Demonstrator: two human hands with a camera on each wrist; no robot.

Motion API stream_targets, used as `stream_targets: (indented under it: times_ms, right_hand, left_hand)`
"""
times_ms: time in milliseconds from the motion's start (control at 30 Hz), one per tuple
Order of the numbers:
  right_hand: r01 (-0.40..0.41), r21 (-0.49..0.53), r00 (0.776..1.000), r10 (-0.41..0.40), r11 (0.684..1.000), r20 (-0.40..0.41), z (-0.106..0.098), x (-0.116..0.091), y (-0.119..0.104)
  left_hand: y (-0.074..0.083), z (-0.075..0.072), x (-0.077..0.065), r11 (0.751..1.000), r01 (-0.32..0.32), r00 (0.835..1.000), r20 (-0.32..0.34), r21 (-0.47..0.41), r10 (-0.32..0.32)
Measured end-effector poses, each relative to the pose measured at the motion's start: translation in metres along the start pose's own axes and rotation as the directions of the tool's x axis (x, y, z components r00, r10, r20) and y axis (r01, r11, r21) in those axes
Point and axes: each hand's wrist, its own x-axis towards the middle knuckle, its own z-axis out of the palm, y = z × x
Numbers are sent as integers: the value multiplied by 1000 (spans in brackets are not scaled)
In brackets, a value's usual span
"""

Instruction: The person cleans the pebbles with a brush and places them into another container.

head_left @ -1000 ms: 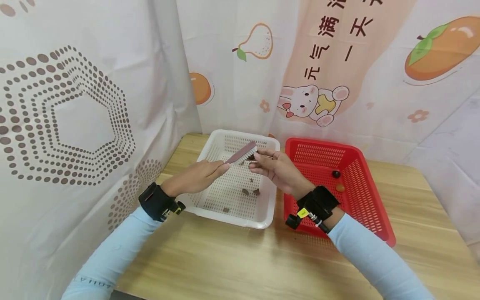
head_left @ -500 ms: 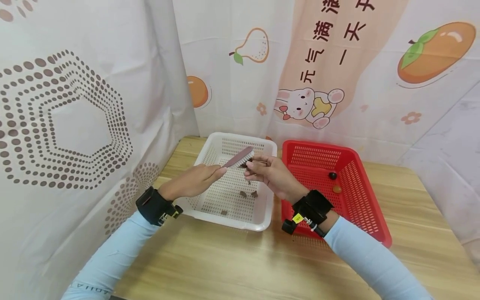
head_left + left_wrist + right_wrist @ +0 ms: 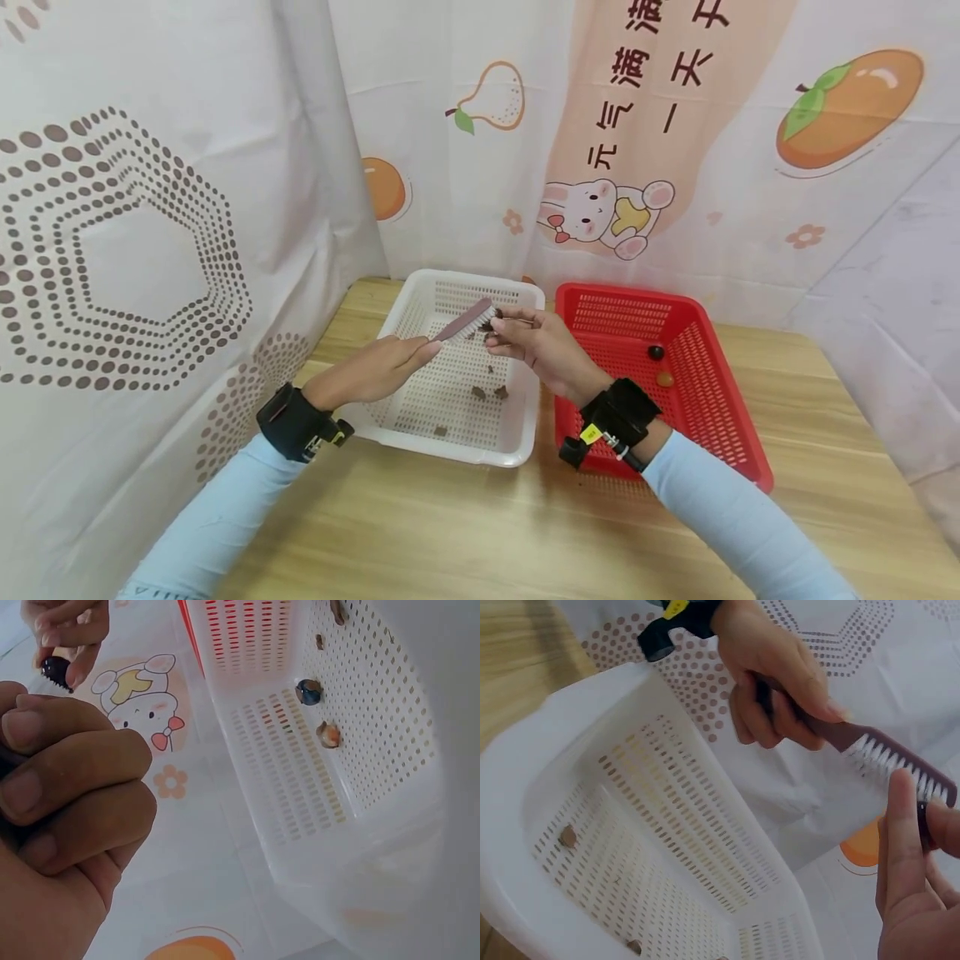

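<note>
My left hand [image 3: 375, 368] grips the handle of a brush [image 3: 463, 322] with a mauve back and white bristles. In the right wrist view the brush [image 3: 900, 761] slants toward the right hand [image 3: 911, 877], its bristles close to that hand's fingertips. My right hand [image 3: 547, 350] pinches a small dark, glossy round object [image 3: 924, 825], mostly hidden by the fingers. Both hands are above a white plastic basket [image 3: 435, 447]. Inside it lie several brown crumbs [image 3: 501, 392], and the left wrist view shows a dark blue ball [image 3: 309, 691] and an orange-white ball [image 3: 328, 735], both with brown patches.
A red basket [image 3: 738, 400] stands right of the white one, holding a black ball [image 3: 656, 352] and an orange ball [image 3: 664, 379]. Both are on a wooden table [image 3: 450, 525]. A printed curtain [image 3: 420, 75] hangs behind and on the left.
The whole head view has shifted slightly left and down. Both hands keep their holds on the brush and the dark object, with the bristles staying close to the right fingertips.
</note>
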Motion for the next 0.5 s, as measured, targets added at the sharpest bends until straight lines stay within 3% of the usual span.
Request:
stream_targets:
  times_ms: [200,367,500]
  right_hand:
    - [-31,11,999,31,999,28,5,1,0]
    - [16,47,999,-14,999,-41,3,0,-3]
    - [-17,43,1000,17,999,-2,4,0,-2]
  left_hand:
    - [0,-2,-2,1000,-3,1000,5,-14,3]
    - [1,-3,-1,1000,-16,1000,-2,21,16]
    - [1,-2,0,999,-23,1000,-14,23,23]
